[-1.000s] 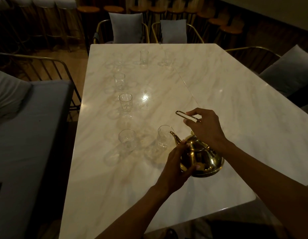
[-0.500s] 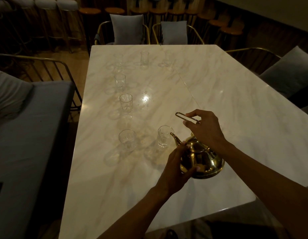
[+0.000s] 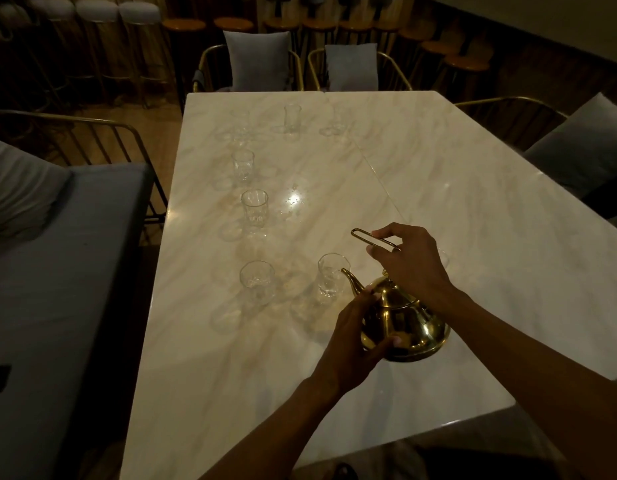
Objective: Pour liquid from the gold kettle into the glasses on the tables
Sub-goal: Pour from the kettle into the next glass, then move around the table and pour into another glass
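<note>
The gold kettle [image 3: 407, 323] hangs just above the near part of the marble table [image 3: 438, 188], tilted with its spout over the rim of a clear glass [image 3: 331, 278]. My right hand [image 3: 411, 261] grips the kettle's wire handle from above. My left hand [image 3: 352, 334] cups the kettle's left side below the spout. Another glass [image 3: 257, 282] stands to the left. Two more glasses [image 3: 254, 207] [image 3: 243, 166] line up behind it. Further glasses, one of them [image 3: 292, 117], stand at the far end. No stream of liquid is visible.
A grey cushioned bench [image 3: 58, 271] with a gold rail runs along the left of the table. Two chairs with grey cushions [image 3: 255, 60] [image 3: 352, 65] stand at the far end, another cushioned chair [image 3: 584, 150] at the right. Bar stools line the back wall.
Both hands and the kettle have stayed almost still over the same glass. The view has shifted slightly.
</note>
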Motion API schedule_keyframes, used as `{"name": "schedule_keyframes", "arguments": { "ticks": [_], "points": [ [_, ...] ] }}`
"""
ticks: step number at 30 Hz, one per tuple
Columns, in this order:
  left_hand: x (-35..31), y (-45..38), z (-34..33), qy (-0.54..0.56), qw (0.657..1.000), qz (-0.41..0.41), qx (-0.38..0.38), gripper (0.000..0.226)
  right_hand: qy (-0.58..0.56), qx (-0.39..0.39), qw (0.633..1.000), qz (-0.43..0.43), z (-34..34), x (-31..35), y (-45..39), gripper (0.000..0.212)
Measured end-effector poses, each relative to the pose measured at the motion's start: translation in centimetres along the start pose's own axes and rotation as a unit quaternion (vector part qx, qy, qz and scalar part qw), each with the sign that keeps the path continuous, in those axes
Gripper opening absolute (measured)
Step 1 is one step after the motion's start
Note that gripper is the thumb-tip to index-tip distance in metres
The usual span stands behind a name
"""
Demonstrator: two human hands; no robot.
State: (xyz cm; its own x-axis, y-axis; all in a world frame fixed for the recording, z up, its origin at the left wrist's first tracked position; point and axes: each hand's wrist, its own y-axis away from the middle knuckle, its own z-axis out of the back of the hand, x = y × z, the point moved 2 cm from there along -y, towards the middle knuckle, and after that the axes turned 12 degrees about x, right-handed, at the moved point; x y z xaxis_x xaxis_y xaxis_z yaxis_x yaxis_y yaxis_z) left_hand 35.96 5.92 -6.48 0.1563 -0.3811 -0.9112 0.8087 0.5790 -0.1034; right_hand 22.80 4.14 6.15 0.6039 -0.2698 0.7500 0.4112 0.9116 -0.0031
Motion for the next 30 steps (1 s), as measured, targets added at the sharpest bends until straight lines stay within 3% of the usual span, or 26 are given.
{"name": "schedule_keyframes", "arguments": {
  "ticks": [15, 30],
  "points": [
    [0.1, 0.1, 0.1, -0.051, 0.998, -0.024, -0.005, 0.068, -0.075, -0.038, 0.996, -0.009, 0.0, -1.7, 1.8, 0.024],
    [-0.5, 2.9, 2.7, -0.141, 0.99, -0.026, 0.006, 0.071, -0.135, -0.089, 0.985, 0.067, -1.5, -0.7, 5.1, 0.034]
  ]
}}
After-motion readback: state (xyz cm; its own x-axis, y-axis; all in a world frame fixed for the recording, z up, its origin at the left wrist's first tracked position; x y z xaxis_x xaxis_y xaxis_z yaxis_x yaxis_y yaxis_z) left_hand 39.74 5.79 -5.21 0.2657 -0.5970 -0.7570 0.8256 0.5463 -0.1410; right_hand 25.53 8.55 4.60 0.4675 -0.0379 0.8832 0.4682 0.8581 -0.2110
